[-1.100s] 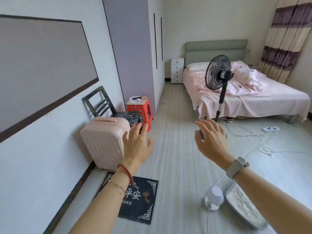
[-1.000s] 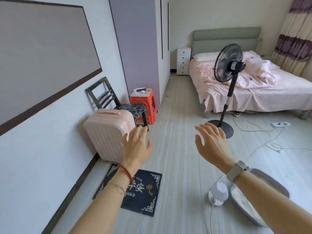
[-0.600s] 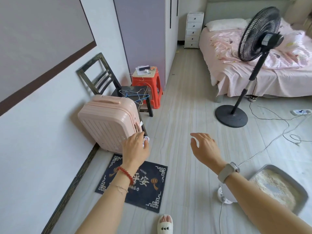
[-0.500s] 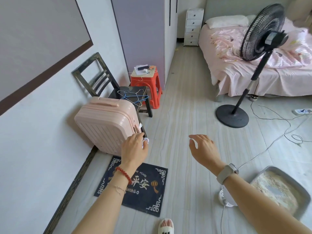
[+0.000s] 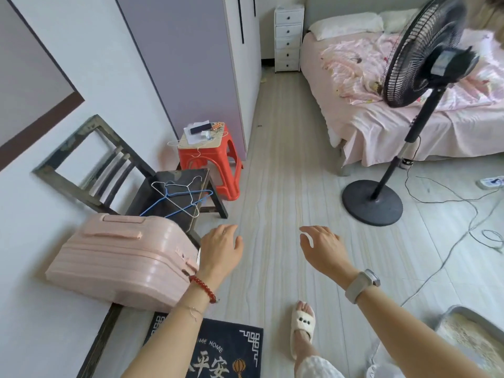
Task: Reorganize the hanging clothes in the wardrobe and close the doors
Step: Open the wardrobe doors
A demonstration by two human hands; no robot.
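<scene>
Wardrobe (image 5: 191,64) stands at about eleven o'clock with its visible doors shut, well apart from both hands; the left hand (image 5: 221,248) and right hand (image 5: 323,249) hang over the floor with fingers loose and empty. I judge this the approach, so walking up and opening a door comes next. Clothes inside are hidden, and the wardrobe's top is cut off.
</scene>
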